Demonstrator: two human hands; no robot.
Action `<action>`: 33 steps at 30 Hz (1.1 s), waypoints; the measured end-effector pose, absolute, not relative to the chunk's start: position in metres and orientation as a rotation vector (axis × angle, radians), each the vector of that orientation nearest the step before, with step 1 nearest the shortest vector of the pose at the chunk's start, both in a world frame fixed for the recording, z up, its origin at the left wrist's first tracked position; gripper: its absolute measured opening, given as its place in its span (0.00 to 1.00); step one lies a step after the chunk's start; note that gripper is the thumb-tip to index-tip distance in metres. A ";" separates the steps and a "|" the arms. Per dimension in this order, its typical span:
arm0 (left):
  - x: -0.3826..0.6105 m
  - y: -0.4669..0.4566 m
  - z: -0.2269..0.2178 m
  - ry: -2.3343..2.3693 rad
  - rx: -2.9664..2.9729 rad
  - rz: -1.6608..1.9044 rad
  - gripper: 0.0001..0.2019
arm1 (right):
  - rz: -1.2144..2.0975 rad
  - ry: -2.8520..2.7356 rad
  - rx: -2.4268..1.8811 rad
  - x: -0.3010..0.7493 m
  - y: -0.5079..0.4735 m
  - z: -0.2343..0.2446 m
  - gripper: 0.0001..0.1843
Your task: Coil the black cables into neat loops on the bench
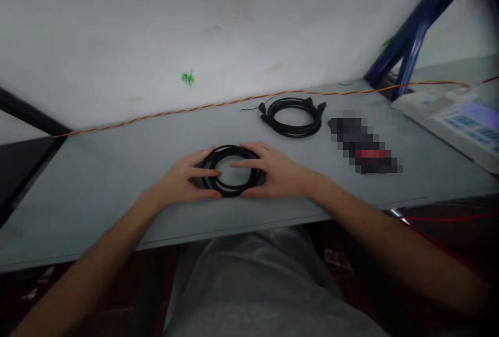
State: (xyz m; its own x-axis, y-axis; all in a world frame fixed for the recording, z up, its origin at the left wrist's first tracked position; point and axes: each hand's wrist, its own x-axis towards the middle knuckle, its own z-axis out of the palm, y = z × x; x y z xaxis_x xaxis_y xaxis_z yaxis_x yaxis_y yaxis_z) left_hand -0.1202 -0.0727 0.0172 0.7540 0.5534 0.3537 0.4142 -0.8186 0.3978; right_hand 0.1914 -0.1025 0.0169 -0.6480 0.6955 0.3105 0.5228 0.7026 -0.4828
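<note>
A coiled black cable (233,191) lies on the grey tabletop in front of me, between both my hands. My left hand (186,176) grips the coil's left side, one finger laid over its top and into the ring. From the other side my right hand (275,171) holds the coil in the same way, a finger reaching across into the ring. The cable's ends are not visible, as the fingers cover parts of the loops. A second coiled black cable (294,131) with black connectors rests farther back to the right, untouched.
A blurred-out dark and red object (362,144) lies on the right of the table (117,170). Beyond it stands a white device (448,124) with a panel. A twisted red-yellow wire (218,104) runs along the wall. Blue metal struts (413,30) rise at back right.
</note>
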 end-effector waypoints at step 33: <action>-0.123 -0.083 0.020 0.922 2.498 0.644 0.29 | 0.554 -2.222 -1.127 0.198 -0.121 0.006 0.44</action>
